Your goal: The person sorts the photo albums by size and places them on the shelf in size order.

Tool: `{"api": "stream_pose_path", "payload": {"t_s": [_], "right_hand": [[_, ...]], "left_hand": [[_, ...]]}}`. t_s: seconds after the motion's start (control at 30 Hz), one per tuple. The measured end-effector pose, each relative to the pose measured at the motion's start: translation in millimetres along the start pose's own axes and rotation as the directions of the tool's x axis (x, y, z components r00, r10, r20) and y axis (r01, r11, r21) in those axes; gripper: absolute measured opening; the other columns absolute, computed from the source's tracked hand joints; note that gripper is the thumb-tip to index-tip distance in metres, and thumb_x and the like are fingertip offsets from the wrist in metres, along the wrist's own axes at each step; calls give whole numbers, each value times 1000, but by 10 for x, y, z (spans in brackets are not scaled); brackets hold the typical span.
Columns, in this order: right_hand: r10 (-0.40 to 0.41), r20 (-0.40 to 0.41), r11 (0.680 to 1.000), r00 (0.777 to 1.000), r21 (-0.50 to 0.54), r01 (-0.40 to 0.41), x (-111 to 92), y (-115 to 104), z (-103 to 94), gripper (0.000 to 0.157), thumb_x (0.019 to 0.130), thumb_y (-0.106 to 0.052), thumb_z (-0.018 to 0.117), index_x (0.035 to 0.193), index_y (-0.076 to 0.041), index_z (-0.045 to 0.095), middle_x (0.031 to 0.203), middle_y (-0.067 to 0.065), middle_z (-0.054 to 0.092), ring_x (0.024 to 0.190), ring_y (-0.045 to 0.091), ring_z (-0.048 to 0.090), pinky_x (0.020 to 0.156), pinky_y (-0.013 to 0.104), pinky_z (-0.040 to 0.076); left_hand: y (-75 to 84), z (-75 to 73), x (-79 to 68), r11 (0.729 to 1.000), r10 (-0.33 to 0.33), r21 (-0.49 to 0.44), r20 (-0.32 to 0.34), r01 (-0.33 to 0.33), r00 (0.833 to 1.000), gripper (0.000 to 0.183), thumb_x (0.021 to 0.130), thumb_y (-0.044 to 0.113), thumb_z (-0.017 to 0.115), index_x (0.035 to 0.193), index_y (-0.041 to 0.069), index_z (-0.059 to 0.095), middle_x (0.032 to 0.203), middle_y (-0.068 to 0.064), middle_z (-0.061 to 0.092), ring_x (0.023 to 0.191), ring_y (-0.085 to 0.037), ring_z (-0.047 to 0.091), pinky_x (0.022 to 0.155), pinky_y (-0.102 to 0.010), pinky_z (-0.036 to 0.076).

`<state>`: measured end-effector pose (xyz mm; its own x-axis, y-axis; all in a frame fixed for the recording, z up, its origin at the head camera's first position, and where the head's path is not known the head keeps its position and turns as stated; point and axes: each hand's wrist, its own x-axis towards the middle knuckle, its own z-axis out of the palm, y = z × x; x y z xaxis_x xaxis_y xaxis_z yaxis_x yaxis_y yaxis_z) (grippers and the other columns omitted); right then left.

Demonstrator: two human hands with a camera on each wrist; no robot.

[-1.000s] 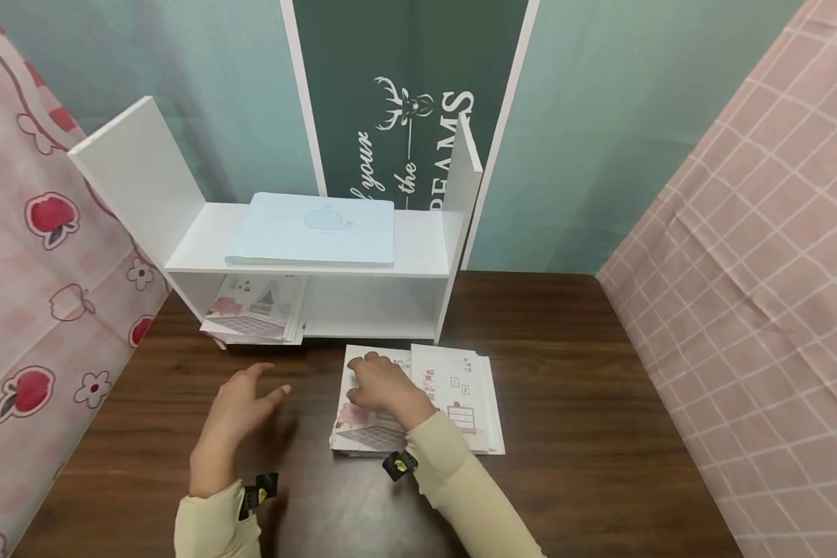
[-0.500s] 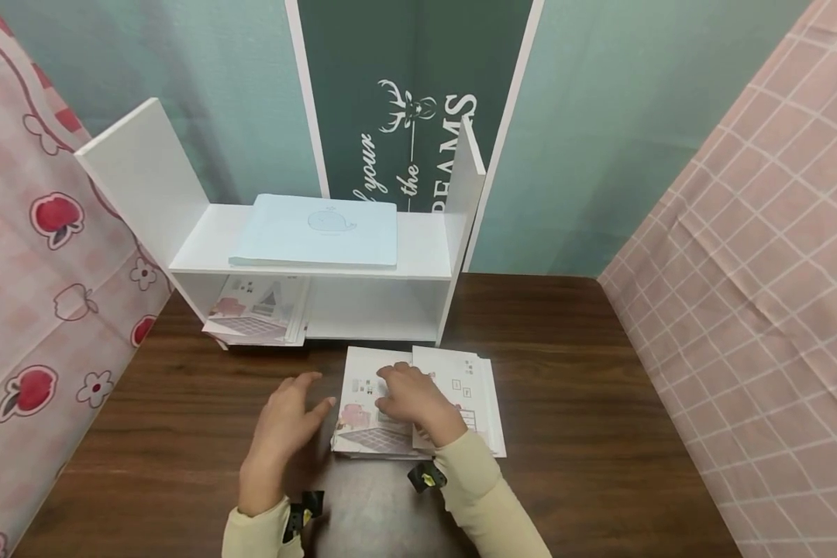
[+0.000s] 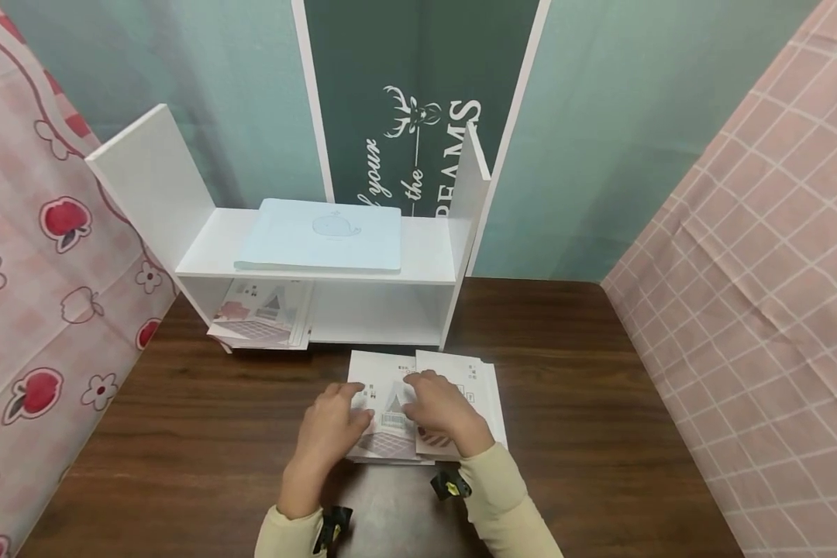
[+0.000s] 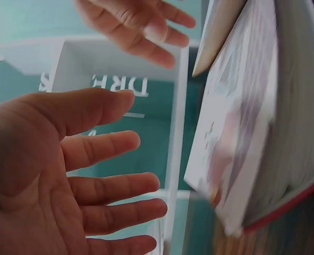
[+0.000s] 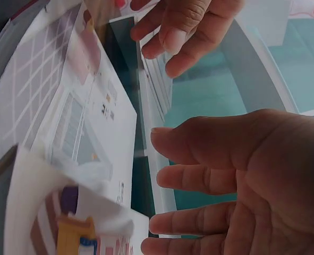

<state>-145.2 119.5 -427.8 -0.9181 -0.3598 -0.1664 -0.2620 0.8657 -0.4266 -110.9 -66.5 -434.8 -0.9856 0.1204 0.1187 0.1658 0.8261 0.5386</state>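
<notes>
At 6 o'clock on the table (image 3: pixel 600 473), overlapping books (image 3: pixel 394 422) lie flat, presumably for easy reach, with the left hand (image 3: pixel 329 422) at their 9 o'clock edge and the right hand (image 3: pixel 442 407) over their overlap, both with fingers loosely extended, gripping nothing.

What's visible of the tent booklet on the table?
The white booklet looks like paper or card, its cover printed with a grey tent, barcode, pink patches and purplish grid. It lies flat on other paper layers on the table, a second booklet overlapping its right side. Left hand and right hand are close; contact is unclear.
</notes>
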Motion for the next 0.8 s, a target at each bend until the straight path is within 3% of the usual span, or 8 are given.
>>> {"api": "stream_pose_path", "payload": {"t_s": [0.27, 0.5, 0.8], "right_hand": [[49, -1, 999, 999, 21, -49, -90, 139, -10, 46, 82, -20, 68, 122, -1, 58, 120, 18, 56, 110, 33, 52, 90, 48, 41], [69, -30, 995, 997, 71, -66, -200, 279, -31, 47, 79, -16, 69, 120, 2, 58, 116, 20, 57, 107, 34, 53, 88, 47, 43], [81, -40, 991, 996, 114, -76, -309, 432, -30, 43, 80, -13, 67, 117, 6, 58, 116, 23, 56, 110, 37, 51, 90, 49, 40]], "left_hand": [[104, 218, 4, 998, 61, 16, 23, -61, 998, 38, 74, 22, 75, 107, 5, 66, 104, -18, 61, 86, -38, 60, 69, -50, 49], [172, 396, -7, 992, 125, 1, 0, -125, 992, 35, 73, 21, 75, 103, 6, 67, 99, -14, 62, 85, -34, 61, 67, -46, 49], [285, 594, -19, 987, 149, -60, 23, -147, 989, 32, 73, 21, 75, 102, 6, 67, 99, -13, 62, 83, -30, 61, 63, -41, 49]]}}
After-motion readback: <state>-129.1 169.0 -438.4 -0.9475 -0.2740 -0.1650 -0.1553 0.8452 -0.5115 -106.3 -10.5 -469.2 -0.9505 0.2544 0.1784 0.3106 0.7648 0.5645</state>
